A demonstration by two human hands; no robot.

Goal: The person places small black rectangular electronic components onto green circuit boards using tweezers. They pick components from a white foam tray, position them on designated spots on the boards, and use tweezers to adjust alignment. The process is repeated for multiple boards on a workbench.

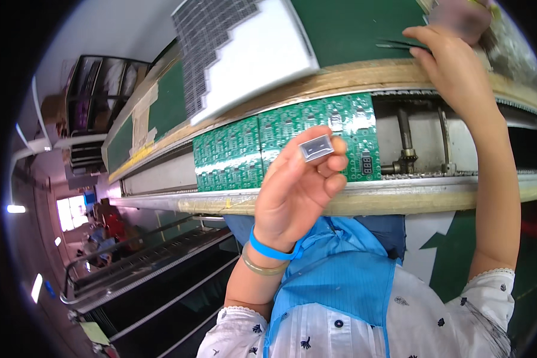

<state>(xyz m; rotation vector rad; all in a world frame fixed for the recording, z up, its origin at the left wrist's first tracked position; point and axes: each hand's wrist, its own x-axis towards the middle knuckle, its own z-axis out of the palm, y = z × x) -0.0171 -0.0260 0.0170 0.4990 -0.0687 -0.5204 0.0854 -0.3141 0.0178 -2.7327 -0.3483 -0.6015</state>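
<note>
My left hand [295, 197] is raised over the rail's near edge, fingers curled. Between thumb and fingertips it pinches a small rectangular digit display [317, 148] with a grey face and a pale rim. Behind that hand, green circuit boards [228, 152] lie joined in a row along the rail. One black digit display [367, 164] sits on the right end of the boards. Farther off at the upper right, my right hand [453, 65] is closed on dark tweezers [403, 45]. Their tips point left above the green mat.
A white tray [259, 56] of stepped rows of dark rectangular parts lies at the back. Around it spreads the green mat [361, 24]. Clear plastic bags [519, 53] and a blurred pinkish shape are at the far right. A metal shaft [404, 134] shows in the conveyor gap.
</note>
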